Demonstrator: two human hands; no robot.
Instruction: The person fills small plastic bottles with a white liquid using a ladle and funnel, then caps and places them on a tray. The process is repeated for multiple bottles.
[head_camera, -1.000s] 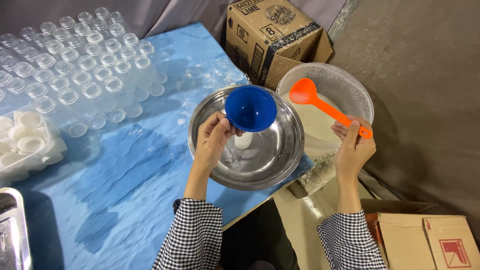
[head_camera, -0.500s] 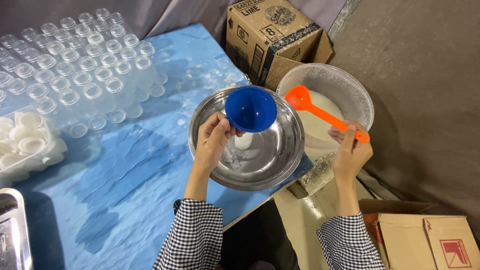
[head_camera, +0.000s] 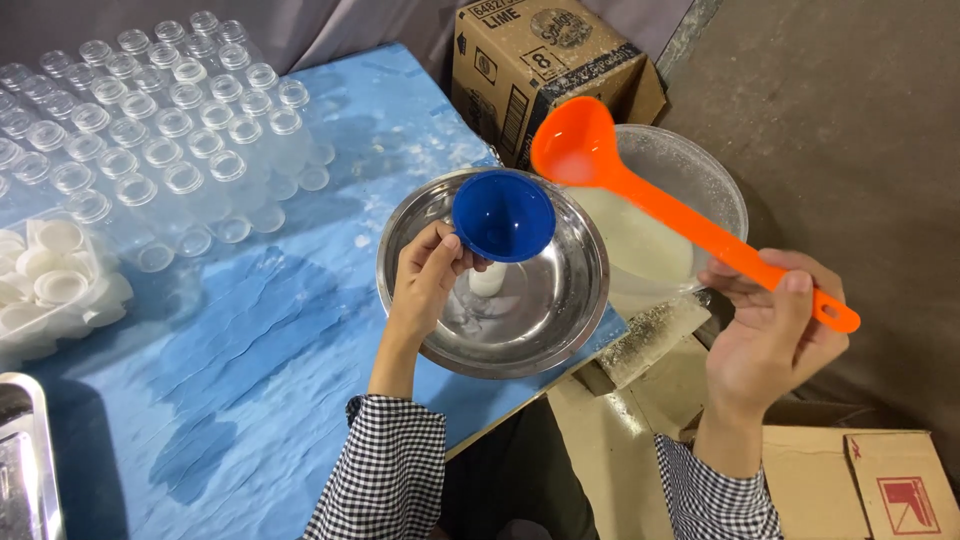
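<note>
Blue desk (head_camera: 250, 350) carrying rows of clear bottles (head_camera: 150, 120), steel bowl (head_camera: 560, 330) at its edge, orange ladle (head_camera: 660, 205) raised over a tub of white liquid (head_camera: 690, 190), right hand (head_camera: 770, 335) grasping its handle, blue funnel (head_camera: 503, 215) above the bowl, left hand (head_camera: 428, 275) pinching the funnel's neck.

One view only, from a camera on the person's head, tilted steeply down and slightly forward over the near corner of the blue bench (head_camera: 250, 340). It sits close: both checked sleeves enter from the bottom edge, the left hand (head_camera: 425, 280) near centre, the right hand (head_camera: 770, 340) to the right. Frame takes in bench at left, floor and cardboard boxes (head_camera: 545, 70) at right. No second view overlaps.
</note>
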